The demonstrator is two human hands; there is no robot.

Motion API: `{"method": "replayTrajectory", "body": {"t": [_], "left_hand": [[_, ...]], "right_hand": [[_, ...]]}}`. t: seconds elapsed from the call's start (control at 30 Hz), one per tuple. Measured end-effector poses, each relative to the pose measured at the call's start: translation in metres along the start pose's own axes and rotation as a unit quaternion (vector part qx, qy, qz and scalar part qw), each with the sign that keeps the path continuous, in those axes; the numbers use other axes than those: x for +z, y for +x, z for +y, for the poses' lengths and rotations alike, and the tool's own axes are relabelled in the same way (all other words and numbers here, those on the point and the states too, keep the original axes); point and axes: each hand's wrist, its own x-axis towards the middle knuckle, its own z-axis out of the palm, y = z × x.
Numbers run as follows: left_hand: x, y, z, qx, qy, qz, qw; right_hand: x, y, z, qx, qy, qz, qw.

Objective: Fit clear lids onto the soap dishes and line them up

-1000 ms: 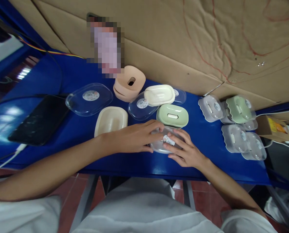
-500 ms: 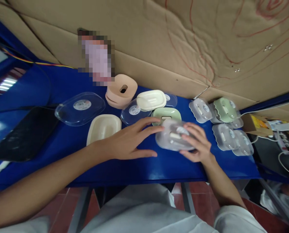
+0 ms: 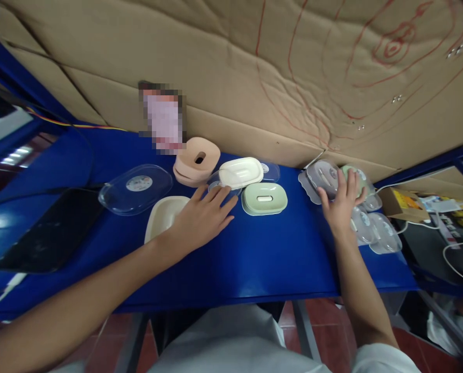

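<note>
My right hand (image 3: 342,202) grips the right side of a grey soap dish with a clear lid (image 3: 322,176), its thumb at the near edge. That dish sits over another lidded one at the back right, slightly askew. Beside my fingers is a green lidded soap dish (image 3: 351,173), partly covered. My left hand (image 3: 206,215) is open, palm down, its fingers spread and holding nothing. It hovers by a clear lid (image 3: 233,192) and partly hides a cream dish (image 3: 161,215). Right of it stands a green dish (image 3: 265,198) with a slotted insert.
Peach dishes (image 3: 198,158), a cream tray (image 3: 241,172) and a large clear lid (image 3: 138,189) lie along the back. More lidded dishes (image 3: 384,233) sit at the right. A black tablet (image 3: 50,230) with a cable lies left. Cardboard (image 3: 231,77) walls the back edge.
My right hand has carried the lidded soap dish from the middle to the stack at the back right. My left hand has come away from it, moving left.
</note>
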Motion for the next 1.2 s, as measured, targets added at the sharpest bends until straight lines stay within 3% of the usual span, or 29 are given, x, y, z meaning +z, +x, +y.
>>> {"method": "replayTrajectory", "body": {"t": [0.1, 0.2, 0.27, 0.67, 0.87, 1.0, 1.2], "left_hand": [[0.000, -0.001, 0.005, -0.027, 0.014, 0.002, 1.000], [0.001, -0.002, 0.008, -0.082, 0.031, 0.007, 0.996], [0.003, -0.003, 0.008, -0.100, 0.044, 0.006, 0.994], [0.007, -0.002, 0.013, -0.071, -0.031, 0.056, 0.995], [0.005, 0.001, 0.011, -0.068, -0.057, 0.097, 0.991], [0.008, -0.001, 0.012, -0.064, -0.049, 0.070, 0.994], [0.012, -0.007, 0.009, -0.050, 0.011, 0.013, 0.999]], "right_hand": [[-0.013, -0.011, -0.040, -0.127, 0.084, -0.072, 0.986], [-0.017, -0.024, -0.079, -0.257, 0.174, -0.191, 0.931], [-0.014, -0.030, -0.093, -0.291, 0.205, -0.220, 0.908], [-0.019, -0.031, -0.089, -0.252, 0.199, -0.238, 0.917], [-0.012, -0.035, -0.089, -0.173, 0.223, -0.151, 0.947], [-0.012, -0.033, -0.080, -0.129, 0.178, -0.112, 0.969], [-0.010, -0.030, -0.069, -0.138, 0.096, -0.156, 0.973]]}}
